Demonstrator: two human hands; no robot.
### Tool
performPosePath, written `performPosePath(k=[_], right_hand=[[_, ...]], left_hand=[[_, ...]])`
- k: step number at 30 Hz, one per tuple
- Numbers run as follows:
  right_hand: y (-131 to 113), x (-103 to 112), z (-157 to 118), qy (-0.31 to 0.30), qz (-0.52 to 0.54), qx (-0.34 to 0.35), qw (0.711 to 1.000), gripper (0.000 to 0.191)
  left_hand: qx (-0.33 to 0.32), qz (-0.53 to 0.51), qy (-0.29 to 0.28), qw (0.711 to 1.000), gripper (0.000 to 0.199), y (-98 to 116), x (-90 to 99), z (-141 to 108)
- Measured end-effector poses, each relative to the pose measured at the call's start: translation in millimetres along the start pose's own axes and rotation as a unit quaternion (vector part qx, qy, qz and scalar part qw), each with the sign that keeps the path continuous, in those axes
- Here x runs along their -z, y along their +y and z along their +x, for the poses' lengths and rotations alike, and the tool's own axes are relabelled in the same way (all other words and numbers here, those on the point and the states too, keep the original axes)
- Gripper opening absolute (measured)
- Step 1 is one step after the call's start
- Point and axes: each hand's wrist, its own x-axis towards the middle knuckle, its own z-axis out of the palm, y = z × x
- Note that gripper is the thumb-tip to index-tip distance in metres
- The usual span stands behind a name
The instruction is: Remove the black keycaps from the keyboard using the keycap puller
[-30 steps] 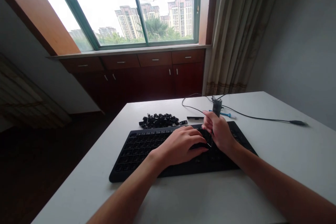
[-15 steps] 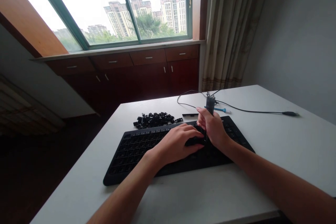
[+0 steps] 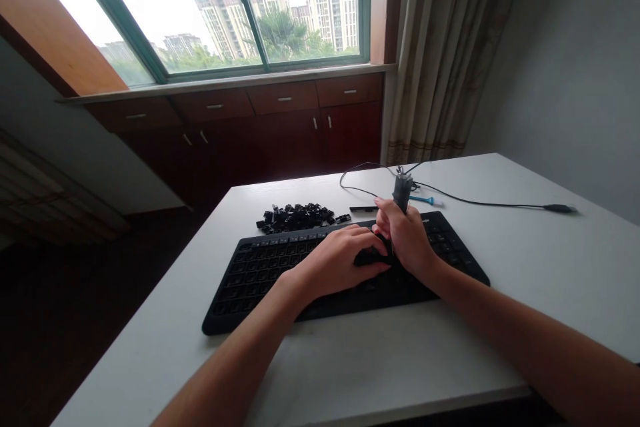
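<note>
My right hand [image 3: 407, 237] clenches the dark tool [image 3: 403, 191], apparently prying at the keyboard [image 3: 273, 267], so my left hand [image 3: 340, 257], fingers parted, should brace.

left hand [image 3: 345, 257] and right hand [image 3: 406, 240] are bare, slim forearms [image 3: 250, 347] too.

We had the left hand [image 3: 340, 259] over the black keyboard [image 3: 260, 273], thumb and fingers curved apart; right hand [image 3: 407, 240] just beside it, gripping a dark handle [image 3: 402, 193], roughly upright. Small black pieces [image 3: 296, 217] sat piled far left, blue stick [image 3: 423, 200] and cable [image 3: 490, 203] far right, white table [image 3: 160, 320] underneath.
</note>
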Motion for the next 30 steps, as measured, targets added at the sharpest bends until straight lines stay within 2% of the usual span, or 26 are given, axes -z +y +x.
performPosePath(k=[3,8,15,20,22,25,28,30], right_hand=[[3,-5,-6,0.024,0.063,-0.002,0.998,0.048],[8,-8,-12,0.053,0.086,0.035,0.994,0.050],[0,-6,-17,-0.009,0.002,0.075,0.997,0.049],[-13,-1,-20,-0.064,-0.087,0.129,0.986,0.043],[-18,-1,-20,-0.090,-0.108,0.122,0.982,0.040],[-23,-2,-19,-0.098,-0.120,0.115,0.981,0.039],[-23,-3,-18,-0.094,-0.080,0.110,0.986,0.044],[-19,-3,-19,-0.087,-0.047,0.111,0.989,0.047]], left_hand=[[0.015,0.002,0.009,1.000,0.015,0,0.2,1],[0.013,-0.021,0.014,1.000,0.017,-1,-0.3,2],[0.012,0.006,0.044,0.999,0.023,0,-10.7,2],[-0.002,0.047,0.080,0.996,0.060,9,-25.8,2],[-0.001,0.046,0.097,0.994,0.065,12,-30.8,3],[0.001,0.035,0.100,0.994,0.056,14,-36.8,7],[0.009,0.036,0.093,0.995,0.042,16,-41.5,10],[0.002,0.053,0.101,0.993,0.042,18,-43.9,11]])
